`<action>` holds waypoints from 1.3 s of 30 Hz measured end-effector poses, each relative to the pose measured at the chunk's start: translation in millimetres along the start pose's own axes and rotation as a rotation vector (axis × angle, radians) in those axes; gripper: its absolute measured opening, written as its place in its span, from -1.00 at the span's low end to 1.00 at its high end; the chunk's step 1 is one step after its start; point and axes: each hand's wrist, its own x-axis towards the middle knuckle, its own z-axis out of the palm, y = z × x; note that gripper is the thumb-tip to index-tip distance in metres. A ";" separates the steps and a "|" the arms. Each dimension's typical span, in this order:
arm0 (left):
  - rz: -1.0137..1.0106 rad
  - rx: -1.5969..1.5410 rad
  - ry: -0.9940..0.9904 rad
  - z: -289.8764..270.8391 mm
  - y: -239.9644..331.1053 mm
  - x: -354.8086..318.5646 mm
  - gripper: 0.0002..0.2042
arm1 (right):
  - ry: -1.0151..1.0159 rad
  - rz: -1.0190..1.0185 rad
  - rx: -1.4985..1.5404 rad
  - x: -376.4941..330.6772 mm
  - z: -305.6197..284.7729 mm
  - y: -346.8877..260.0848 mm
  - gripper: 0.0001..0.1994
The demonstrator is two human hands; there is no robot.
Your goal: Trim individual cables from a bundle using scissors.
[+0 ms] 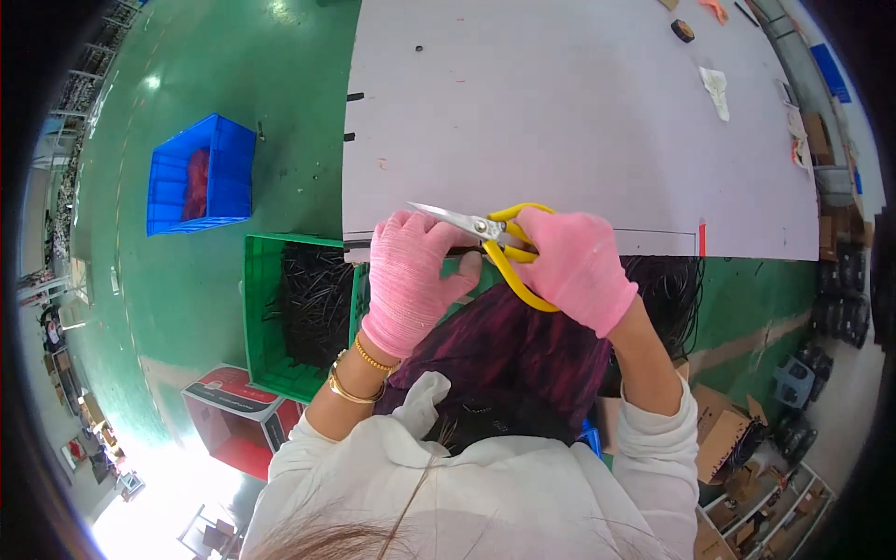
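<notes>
My right hand (581, 269), in a pink knitted glove, is closed round the yellow handles of a pair of scissors (482, 226). Their blades point left over the table's near edge, passing above the fingers of my left hand (403, 285). That hand, gloved in pink too, pinches a thin black strip (461, 250) between thumb and fingers, just under the scissors. Whether the strip is a tube or a cord I cannot make out, and the gloves hide part of it. A bundle of long black strands (677, 294) hangs below the table edge at my right.
The pale table (560, 121) carries a tape roll (682, 31) and a crumpled white piece (714, 91). At my left stand a green crate (257, 322) of short black pieces, a blue crate (233, 173) and a red-grey box (229, 420). An open carton (719, 425) sits right.
</notes>
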 end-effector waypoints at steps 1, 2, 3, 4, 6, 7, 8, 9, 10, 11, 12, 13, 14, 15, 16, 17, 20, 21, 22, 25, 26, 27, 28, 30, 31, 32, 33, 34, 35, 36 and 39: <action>0.002 0.004 0.007 -1.5 -0.9 0.7 -0.83 | 0.052 -0.017 0.037 -3.9 -0.5 -0.7 -0.76; 0.026 -0.044 -0.012 -3.6 -2.5 1.5 -0.84 | 0.106 -0.031 0.073 -7.8 -0.5 -1.2 -0.76; 0.051 -0.093 -0.032 -5.7 -3.4 2.0 -0.85 | 0.113 -0.034 0.071 -10.7 1.4 0.4 -0.76; 0.058 -0.091 -0.028 -7.7 -3.4 2.4 -0.85 | 0.156 -0.044 0.060 -13.4 4.5 2.9 -0.75; 0.028 -0.140 -0.125 -11.3 -4.7 3.1 -0.86 | 0.204 -0.063 0.052 -17.8 9.1 1.5 -0.75; 0.032 -0.135 -0.120 -13.6 -4.0 3.4 -0.86 | 0.378 -0.040 0.139 -22.9 11.3 -2.0 -0.75; 0.001 -0.158 -0.152 -17.4 -3.8 2.8 -0.88 | 0.547 -0.024 0.232 -28.0 15.5 -5.7 -0.74; -0.030 -0.183 -0.183 -21.5 -3.5 2.5 -0.89 | 0.548 -0.034 0.234 -40.0 20.2 -6.7 -0.74; -0.035 -0.176 -0.176 -24.2 -3.1 2.3 -0.89 | 0.495 0.164 0.700 -58.3 27.3 -5.1 -0.75; -0.035 -0.235 -0.169 -26.4 -0.3 2.5 -0.90 | 0.421 0.373 1.157 -78.7 36.2 -7.1 -0.73; -0.031 -0.298 -0.167 -27.1 2.9 4.0 -0.90 | 0.348 0.412 1.140 -97.1 53.8 -10.7 -0.74; -0.030 -0.297 -0.169 -30.9 5.0 4.6 -0.90 | 0.265 0.446 1.128 -111.5 70.7 -16.9 -0.74; -0.056 -0.340 -0.209 -35.0 7.3 5.7 -0.91 | 0.216 0.401 1.091 -121.8 79.8 -28.6 -0.83; -0.084 -0.383 -0.250 -37.8 8.6 5.8 -0.92 | 0.166 0.355 1.054 -128.3 87.2 -39.5 -0.90; -0.085 -0.382 -0.252 -38.2 9.4 5.6 -0.92 | 0.087 0.348 1.038 -131.8 90.5 -44.4 -0.89; -0.115 -0.435 -0.259 -37.8 11.1 4.2 -0.93 | 0.089 0.352 1.042 -133.5 97.2 -45.3 -0.89; -0.183 -0.528 -0.300 -40.8 17.8 1.3 -0.94 | 0.075 0.318 1.030 -131.5 117.2 -45.5 -0.96; -0.222 -0.570 -0.328 -42.7 19.0 0.7 -0.93 | 0.076 0.316 1.032 -129.0 118.0 -45.3 -0.96; -0.221 -0.568 -0.328 -43.4 18.7 -0.6 -0.93 | 0.025 0.403 1.067 -127.0 118.6 -45.2 -0.87; -0.197 -0.552 -0.290 -45.9 17.9 -3.8 -0.93 | -0.040 0.473 1.082 -124.4 118.7 -45.0 -0.76; -0.198 -0.542 -0.337 -49.0 18.6 -3.0 -0.92 | -0.050 0.461 1.062 -124.2 118.2 -44.7 -0.77; -0.198 -0.532 -0.384 -50.6 19.2 -2.5 -0.90 | -0.048 0.460 1.061 -124.7 122.4 -44.1 -0.77; -0.195 -0.533 -0.383 -50.5 19.4 -2.4 -0.90 | -0.006 0.417 1.083 -125.5 130.6 -43.2 -0.79; -0.159 -0.508 -0.404 -51.2 18.6 -3.7 -0.91 | 0.031 0.370 1.107 -123.0 131.1 -46.7 -0.69; -0.160 -0.506 -0.403 -51.7 18.9 -3.9 -0.91 | 0.017 0.365 1.124 -121.7 126.4 -48.7 -0.69; -0.156 -0.510 -0.389 -52.4 19.8 -3.7 -0.91 | 0.003 0.361 1.140 -120.5 122.6 -50.1 -0.68; -0.152 -0.514 -0.376 -53.0 20.4 -3.4 -0.90 | 0.003 0.361 1.139 -120.4 122.4 -49.5 -0.68; -0.152 -0.515 -0.376 -53.5 20.3 -3.2 -0.90 | -0.037 0.412 1.081 -120.6 122.2 -48.1 -0.78; -0.152 -0.519 -0.385 -53.8 20.4 -2.7 -0.91 | -0.075 0.463 1.023 -120.9 122.3 -46.2 -0.75; -0.151 -0.524 -0.395 -53.9 20.5 -2.3 -0.91 | -0.074 0.463 1.023 -122.0 124.6 -43.4 -0.75; -0.148 -0.519 -0.387 -53.1 20.1 -2.1 -0.91 | -0.081 0.419 1.010 -122.1 126.8 -42.3 -0.75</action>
